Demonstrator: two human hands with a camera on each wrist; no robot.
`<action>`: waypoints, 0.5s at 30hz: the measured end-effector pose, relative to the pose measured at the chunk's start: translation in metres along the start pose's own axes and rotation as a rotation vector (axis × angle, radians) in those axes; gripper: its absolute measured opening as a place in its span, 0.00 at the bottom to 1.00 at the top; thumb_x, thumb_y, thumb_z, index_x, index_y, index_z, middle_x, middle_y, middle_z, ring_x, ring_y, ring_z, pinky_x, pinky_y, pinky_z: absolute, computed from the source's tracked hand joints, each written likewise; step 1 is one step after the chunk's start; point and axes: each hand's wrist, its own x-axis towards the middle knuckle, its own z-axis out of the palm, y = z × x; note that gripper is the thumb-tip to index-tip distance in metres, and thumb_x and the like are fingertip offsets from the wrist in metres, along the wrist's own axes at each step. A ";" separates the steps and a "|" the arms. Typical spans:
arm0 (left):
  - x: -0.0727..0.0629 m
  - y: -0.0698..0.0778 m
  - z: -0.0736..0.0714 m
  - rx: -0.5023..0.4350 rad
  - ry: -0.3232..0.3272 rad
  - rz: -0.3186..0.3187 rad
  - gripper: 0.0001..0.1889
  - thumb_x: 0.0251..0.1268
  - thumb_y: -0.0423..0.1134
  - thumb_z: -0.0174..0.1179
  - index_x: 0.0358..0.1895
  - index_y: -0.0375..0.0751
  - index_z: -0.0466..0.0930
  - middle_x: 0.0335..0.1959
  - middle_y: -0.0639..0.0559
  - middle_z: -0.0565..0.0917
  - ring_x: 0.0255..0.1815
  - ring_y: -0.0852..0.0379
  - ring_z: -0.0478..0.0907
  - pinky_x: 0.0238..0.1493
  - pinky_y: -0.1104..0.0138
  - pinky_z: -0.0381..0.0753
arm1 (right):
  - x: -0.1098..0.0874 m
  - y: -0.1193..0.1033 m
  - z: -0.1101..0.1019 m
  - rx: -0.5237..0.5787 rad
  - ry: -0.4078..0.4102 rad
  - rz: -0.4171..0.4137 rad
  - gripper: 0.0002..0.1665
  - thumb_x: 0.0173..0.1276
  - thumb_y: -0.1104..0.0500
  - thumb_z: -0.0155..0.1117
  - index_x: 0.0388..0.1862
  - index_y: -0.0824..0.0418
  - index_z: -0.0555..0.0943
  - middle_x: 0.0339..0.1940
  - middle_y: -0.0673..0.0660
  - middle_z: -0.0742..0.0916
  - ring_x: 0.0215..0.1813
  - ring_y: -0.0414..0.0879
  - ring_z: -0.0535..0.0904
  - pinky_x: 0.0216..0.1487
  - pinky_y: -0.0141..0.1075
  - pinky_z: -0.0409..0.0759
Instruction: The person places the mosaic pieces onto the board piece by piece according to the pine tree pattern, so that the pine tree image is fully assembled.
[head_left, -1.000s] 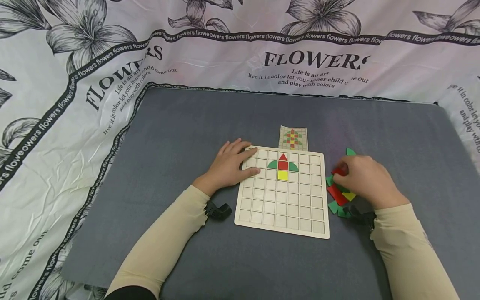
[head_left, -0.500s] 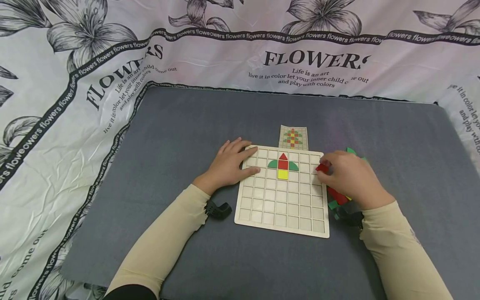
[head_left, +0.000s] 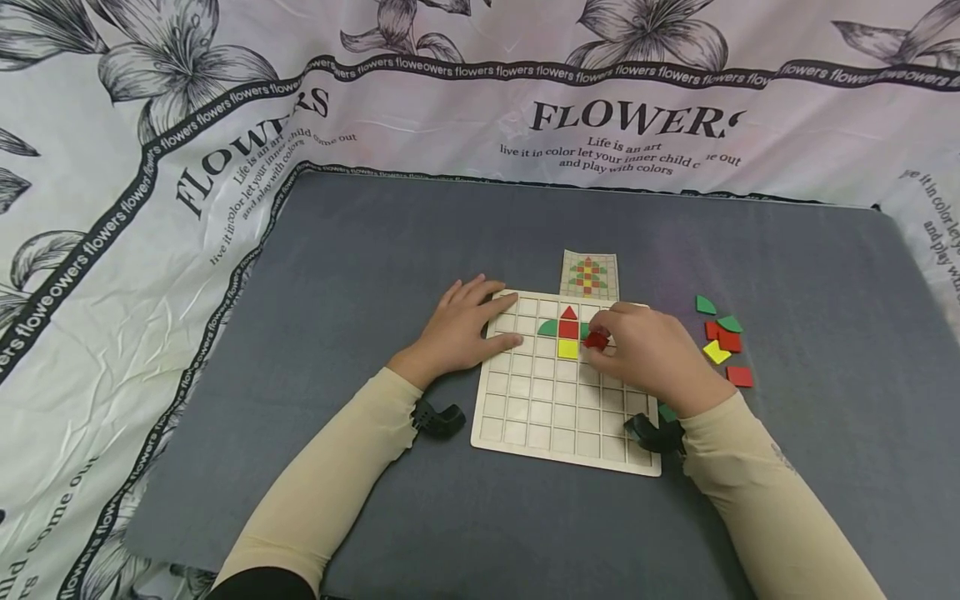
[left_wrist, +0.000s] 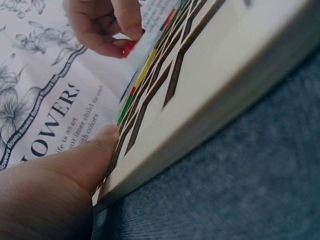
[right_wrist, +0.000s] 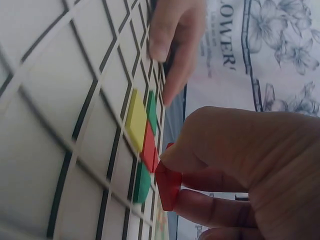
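My right hand (head_left: 648, 354) pinches a red tile (head_left: 596, 341) between thumb and fingers, over the wooden grid board (head_left: 525, 408). In the right wrist view the red tile (right_wrist: 168, 187) is tilted, close to the laid pieces. These are a red triangle (head_left: 568, 313), a red square (head_left: 567, 329) below it, a yellow square (head_left: 567, 349) and two rounded green pieces, the left green piece (head_left: 548, 328) in full sight, the other partly hidden by my fingers. My left hand (head_left: 453, 329) rests on the board's upper left edge, fingers extended, thumb (left_wrist: 100, 145) on the rim.
A pattern card (head_left: 568, 283) lies just beyond the board's far edge. Right of the board are scattered loose pieces: green pieces (head_left: 705, 305), red tiles (head_left: 739, 377) and a notched yellow piece (head_left: 716, 352). Another green piece (head_left: 667, 412) is partly covered by the right wrist's black strap mount (head_left: 652, 432).
My right hand has carried the red tile leftward from the loose pieces to above the board, beside the yellow square. The left hand stays on the board's edge.
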 end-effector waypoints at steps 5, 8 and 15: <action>0.000 0.000 -0.001 0.005 0.001 -0.001 0.38 0.77 0.66 0.56 0.83 0.55 0.64 0.83 0.51 0.62 0.88 0.47 0.46 0.87 0.48 0.36 | 0.007 -0.009 0.004 0.010 -0.001 -0.044 0.04 0.61 0.60 0.71 0.36 0.57 0.88 0.30 0.52 0.86 0.28 0.44 0.75 0.26 0.39 0.77; 0.000 0.000 -0.001 0.004 -0.003 -0.004 0.38 0.77 0.66 0.56 0.83 0.55 0.64 0.83 0.51 0.62 0.88 0.47 0.46 0.87 0.48 0.36 | 0.011 -0.014 0.006 0.020 -0.010 -0.065 0.05 0.61 0.60 0.72 0.36 0.57 0.88 0.31 0.51 0.86 0.29 0.44 0.76 0.28 0.39 0.78; 0.000 0.000 -0.001 0.006 -0.006 -0.010 0.38 0.76 0.66 0.56 0.83 0.56 0.64 0.83 0.52 0.62 0.88 0.47 0.46 0.87 0.49 0.35 | 0.021 -0.023 0.014 0.046 -0.005 -0.139 0.04 0.61 0.59 0.73 0.35 0.56 0.88 0.31 0.50 0.85 0.28 0.43 0.77 0.29 0.39 0.80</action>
